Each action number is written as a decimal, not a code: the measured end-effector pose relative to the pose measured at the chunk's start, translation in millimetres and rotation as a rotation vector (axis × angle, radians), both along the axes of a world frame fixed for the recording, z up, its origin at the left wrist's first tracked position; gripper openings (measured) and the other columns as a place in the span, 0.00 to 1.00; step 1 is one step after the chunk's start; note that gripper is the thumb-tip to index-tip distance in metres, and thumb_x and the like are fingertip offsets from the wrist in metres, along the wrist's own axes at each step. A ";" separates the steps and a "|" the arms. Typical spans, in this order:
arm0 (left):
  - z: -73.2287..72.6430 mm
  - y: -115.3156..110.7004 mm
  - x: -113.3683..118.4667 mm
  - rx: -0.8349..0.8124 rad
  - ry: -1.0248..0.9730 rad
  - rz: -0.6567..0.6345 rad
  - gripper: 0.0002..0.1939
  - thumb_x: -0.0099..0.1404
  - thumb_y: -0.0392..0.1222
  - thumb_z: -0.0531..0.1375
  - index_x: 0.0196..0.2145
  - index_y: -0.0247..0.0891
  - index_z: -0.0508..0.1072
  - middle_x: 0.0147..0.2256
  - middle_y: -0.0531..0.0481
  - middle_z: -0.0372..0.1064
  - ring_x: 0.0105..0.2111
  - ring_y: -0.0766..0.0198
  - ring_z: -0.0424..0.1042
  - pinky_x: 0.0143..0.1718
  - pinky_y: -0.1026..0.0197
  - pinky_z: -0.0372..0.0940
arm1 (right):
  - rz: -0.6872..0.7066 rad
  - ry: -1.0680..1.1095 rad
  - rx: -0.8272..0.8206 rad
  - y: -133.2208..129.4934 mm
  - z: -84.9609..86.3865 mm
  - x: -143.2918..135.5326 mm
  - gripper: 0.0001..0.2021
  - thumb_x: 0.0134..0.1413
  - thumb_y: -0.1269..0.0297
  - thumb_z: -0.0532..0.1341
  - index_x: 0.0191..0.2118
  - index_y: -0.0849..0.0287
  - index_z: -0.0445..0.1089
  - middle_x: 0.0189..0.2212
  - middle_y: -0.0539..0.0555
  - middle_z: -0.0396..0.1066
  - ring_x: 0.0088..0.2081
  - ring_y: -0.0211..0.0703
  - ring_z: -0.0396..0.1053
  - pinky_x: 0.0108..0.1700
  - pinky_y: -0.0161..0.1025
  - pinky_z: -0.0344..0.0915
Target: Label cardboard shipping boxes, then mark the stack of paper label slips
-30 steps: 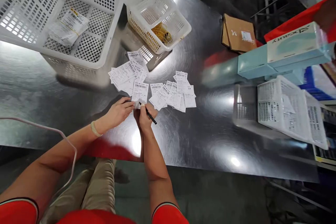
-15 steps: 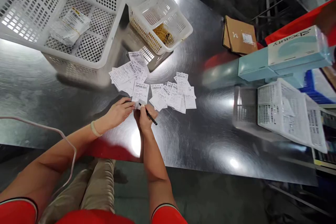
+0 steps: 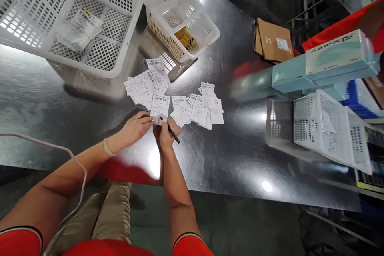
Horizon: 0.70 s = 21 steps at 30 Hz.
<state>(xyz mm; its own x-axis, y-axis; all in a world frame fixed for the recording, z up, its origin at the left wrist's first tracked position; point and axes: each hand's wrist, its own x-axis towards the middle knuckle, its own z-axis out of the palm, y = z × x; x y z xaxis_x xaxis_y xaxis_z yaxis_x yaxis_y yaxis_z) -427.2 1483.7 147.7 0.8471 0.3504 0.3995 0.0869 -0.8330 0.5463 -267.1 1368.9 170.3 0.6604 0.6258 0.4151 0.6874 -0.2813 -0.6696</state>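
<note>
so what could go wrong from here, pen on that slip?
The left hand pins only the near edge of the barcode slip, so the pen in the right hand might drag or crease it. The loose slips beside it overlap; a sleeve or wrist could scatter them across the slick metal table.

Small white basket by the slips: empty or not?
Not empty: the small basket holds a clump of yellowish rubber bands on its floor.
</note>
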 end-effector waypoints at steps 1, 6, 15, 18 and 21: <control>0.1 0.0 -0.2 0.001 0.006 0.000 0.14 0.82 0.31 0.62 0.57 0.36 0.86 0.58 0.40 0.85 0.66 0.47 0.77 0.67 0.44 0.79 | 0.006 0.005 0.001 0.1 -0.1 0.3 0.23 0.76 0.61 0.57 0.24 0.51 0.56 0.21 0.44 0.54 0.24 0.38 0.52 0.30 0.39 0.56; 1.5 -0.1 -0.3 -0.002 0.046 0.001 0.15 0.83 0.33 0.61 0.56 0.38 0.87 0.59 0.41 0.85 0.66 0.47 0.77 0.67 0.44 0.79 | 0.036 0.041 -0.006 0.5 0.9 0.1 0.23 0.76 0.61 0.57 0.24 0.50 0.54 0.21 0.44 0.54 0.24 0.39 0.54 0.30 0.39 0.58; 2.4 -0.6 -0.2 -0.041 0.094 -0.009 0.16 0.83 0.33 0.60 0.58 0.39 0.87 0.61 0.40 0.85 0.69 0.45 0.76 0.69 0.42 0.78 | 0.037 0.011 0.011 0.4 0.1 -0.3 0.24 0.75 0.63 0.58 0.24 0.50 0.52 0.20 0.44 0.52 0.24 0.38 0.52 0.30 0.39 0.57; 0.3 -0.6 0.0 -0.054 0.096 -0.008 0.16 0.82 0.32 0.61 0.58 0.40 0.86 0.61 0.40 0.84 0.69 0.45 0.76 0.68 0.41 0.78 | 0.053 -0.009 0.050 0.7 -0.1 -0.3 0.23 0.75 0.64 0.58 0.24 0.50 0.52 0.21 0.44 0.53 0.24 0.38 0.52 0.30 0.39 0.56; 1.5 -0.6 0.2 -0.024 0.074 -0.005 0.15 0.82 0.32 0.61 0.57 0.39 0.86 0.60 0.41 0.85 0.68 0.46 0.77 0.67 0.43 0.78 | 0.034 0.005 0.065 0.0 0.6 -1.5 0.24 0.73 0.65 0.59 0.23 0.50 0.51 0.19 0.43 0.52 0.23 0.37 0.50 0.29 0.39 0.55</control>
<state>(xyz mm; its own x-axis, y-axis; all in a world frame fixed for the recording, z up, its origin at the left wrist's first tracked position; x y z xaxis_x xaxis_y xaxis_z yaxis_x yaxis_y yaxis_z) -427.0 1483.0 149.2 0.8757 0.3552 0.3270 0.1240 -0.8201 0.5587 -268.6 1368.9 170.9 0.6412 0.6195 0.4528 0.6927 -0.2134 -0.6890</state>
